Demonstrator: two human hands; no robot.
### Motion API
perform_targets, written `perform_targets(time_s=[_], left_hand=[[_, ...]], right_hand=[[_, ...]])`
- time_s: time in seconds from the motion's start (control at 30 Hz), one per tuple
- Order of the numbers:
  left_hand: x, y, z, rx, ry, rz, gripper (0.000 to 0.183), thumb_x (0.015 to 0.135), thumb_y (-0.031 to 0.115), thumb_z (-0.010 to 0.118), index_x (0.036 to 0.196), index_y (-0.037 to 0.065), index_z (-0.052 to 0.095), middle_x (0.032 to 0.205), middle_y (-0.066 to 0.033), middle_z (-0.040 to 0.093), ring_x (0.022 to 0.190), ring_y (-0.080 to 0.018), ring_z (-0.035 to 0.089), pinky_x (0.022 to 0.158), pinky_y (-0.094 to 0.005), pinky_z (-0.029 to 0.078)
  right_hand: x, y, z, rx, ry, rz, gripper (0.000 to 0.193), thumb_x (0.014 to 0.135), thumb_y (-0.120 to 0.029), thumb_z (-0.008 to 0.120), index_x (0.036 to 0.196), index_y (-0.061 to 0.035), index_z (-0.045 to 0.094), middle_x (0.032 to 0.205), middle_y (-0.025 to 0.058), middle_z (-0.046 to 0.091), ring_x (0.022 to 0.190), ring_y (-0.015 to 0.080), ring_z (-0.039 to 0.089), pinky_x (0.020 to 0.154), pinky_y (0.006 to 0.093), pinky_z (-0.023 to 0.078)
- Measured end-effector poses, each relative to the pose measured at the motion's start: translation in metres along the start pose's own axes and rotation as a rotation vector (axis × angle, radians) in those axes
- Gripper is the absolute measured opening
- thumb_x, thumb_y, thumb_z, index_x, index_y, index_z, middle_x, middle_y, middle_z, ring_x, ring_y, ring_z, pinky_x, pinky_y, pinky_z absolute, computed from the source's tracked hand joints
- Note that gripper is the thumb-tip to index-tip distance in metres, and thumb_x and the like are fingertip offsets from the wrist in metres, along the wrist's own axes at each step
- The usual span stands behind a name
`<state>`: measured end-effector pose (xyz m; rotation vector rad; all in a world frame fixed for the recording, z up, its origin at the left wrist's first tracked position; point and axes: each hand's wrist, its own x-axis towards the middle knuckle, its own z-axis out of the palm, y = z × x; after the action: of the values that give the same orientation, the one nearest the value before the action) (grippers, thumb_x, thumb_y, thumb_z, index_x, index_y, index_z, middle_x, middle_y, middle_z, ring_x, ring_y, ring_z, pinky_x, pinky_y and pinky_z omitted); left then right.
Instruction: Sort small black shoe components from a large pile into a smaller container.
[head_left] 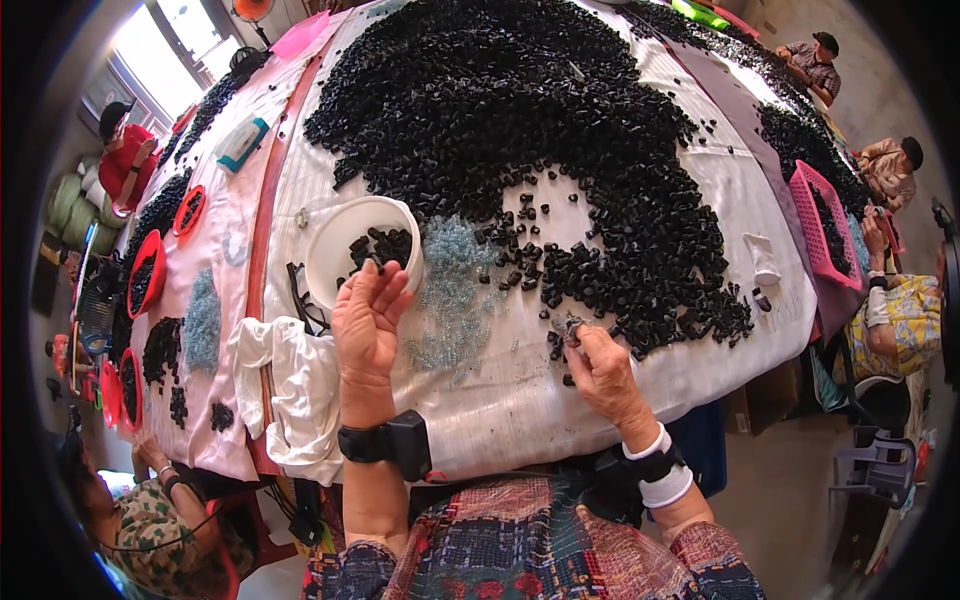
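Note:
My left hand (366, 325) is raised at the near side of a white bowl (322, 255), palm up with its fingers curled in. Something dark shows at its fingertips, but I cannot separate it from the black pieces (388, 245) in the bowl. Farther right, my right hand (602, 370) is closed in a pinch low over the cloth. A small greyish bit shows at its fingertips, too small to name. Just beyond it spreads a big heap of small black cylindrical pieces (480, 110). Tiny clear-blue pieces (450, 290) lie scattered between my hands.
A crumpled white cloth (290, 390) lies left of my forearm. A small white object (762, 260) rests at the right, near a pink basket (825, 225). Red bowls (148, 275) and a tissue pack (242, 145) are on the left table. Several people sit around the tables.

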<state>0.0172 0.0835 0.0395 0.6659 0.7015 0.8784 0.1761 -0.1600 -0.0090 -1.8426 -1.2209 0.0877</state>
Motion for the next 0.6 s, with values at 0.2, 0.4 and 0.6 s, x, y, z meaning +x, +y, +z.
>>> perform_targets(time_s=[0.2,0.4,0.6], left_hand=[[0.001,0.006,0.008,0.007,0.035,0.001,0.022,0.092,0.016,0.055,0.108,0.001,0.052,0.099,-0.0153,0.065,0.084,-0.0258,0.067,0.064,-0.0314,0.058],[-0.025,-0.008,0.002,0.061,-0.21,-0.088,0.019,0.092,0.014,0.054,0.105,0.001,0.056,0.094,-0.0153,0.066,0.076,-0.0222,0.067,0.061,-0.0297,0.057],[-0.055,-0.043,0.009,0.203,-0.356,-0.368,0.017,0.091,0.014,0.056,0.103,0.002,0.058,0.089,-0.0129,0.066,0.073,-0.0181,0.067,0.059,-0.0278,0.056]], right_hand=[[0.003,0.004,-0.007,0.095,0.119,0.153,0.02,0.077,0.008,0.055,0.095,0.0013,0.057,0.084,0.0162,0.061,0.073,0.032,0.059,0.062,0.0367,0.047],[0.004,0.0,-0.005,-0.058,0.034,0.055,0.022,0.073,0.008,0.058,0.094,0.0027,0.056,0.082,0.0153,0.059,0.078,0.0334,0.057,0.068,0.0375,0.047],[0.01,-0.003,0.005,-0.179,-0.071,0.041,0.033,0.07,0.001,0.063,0.101,0.0016,0.054,0.091,0.0167,0.057,0.087,0.0347,0.055,0.075,0.0391,0.047]])
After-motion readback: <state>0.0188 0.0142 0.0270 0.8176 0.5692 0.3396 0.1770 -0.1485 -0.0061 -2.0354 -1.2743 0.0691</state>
